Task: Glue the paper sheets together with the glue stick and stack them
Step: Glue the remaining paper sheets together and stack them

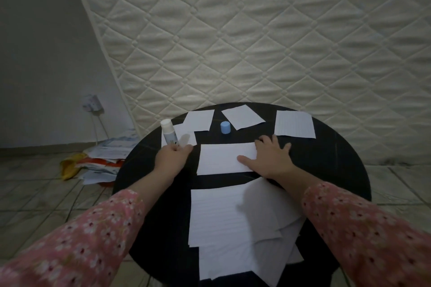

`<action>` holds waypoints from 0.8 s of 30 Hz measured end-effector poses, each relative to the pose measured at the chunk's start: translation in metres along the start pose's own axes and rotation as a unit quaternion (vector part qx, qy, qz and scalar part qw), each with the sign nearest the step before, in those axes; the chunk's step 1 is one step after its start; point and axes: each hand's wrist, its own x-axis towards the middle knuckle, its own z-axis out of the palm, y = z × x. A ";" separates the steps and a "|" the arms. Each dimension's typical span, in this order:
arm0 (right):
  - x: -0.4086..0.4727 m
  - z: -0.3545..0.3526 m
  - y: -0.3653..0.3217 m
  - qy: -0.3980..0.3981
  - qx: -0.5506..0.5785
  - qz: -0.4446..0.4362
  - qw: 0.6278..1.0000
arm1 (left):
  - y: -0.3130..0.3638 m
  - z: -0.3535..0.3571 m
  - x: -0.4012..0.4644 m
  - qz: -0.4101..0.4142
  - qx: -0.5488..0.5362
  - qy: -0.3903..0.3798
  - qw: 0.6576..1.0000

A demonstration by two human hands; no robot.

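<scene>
black table [338,151]: glue stick [169,134] in left hand [173,157], right hand [271,158] on paper sheet [224,158].

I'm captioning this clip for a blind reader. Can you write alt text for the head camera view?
At a round black table, a person's left hand holds an uncapped glue stick upright while the right hand presses flat on a paper sheet. The blue cap stands among smaller sheets beyond; a loose paper pile lies nearer.
</scene>
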 end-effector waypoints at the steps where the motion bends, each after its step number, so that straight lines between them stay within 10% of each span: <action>1: 0.000 -0.001 0.001 0.001 -0.010 -0.008 1.000 | -0.002 -0.002 0.001 -0.065 -0.047 0.009 0.997; 24: 0.000 -0.009 -0.001 -0.031 -0.043 -0.054 0.997 | -0.003 0.003 0.017 0.006 -0.072 0.027 0.997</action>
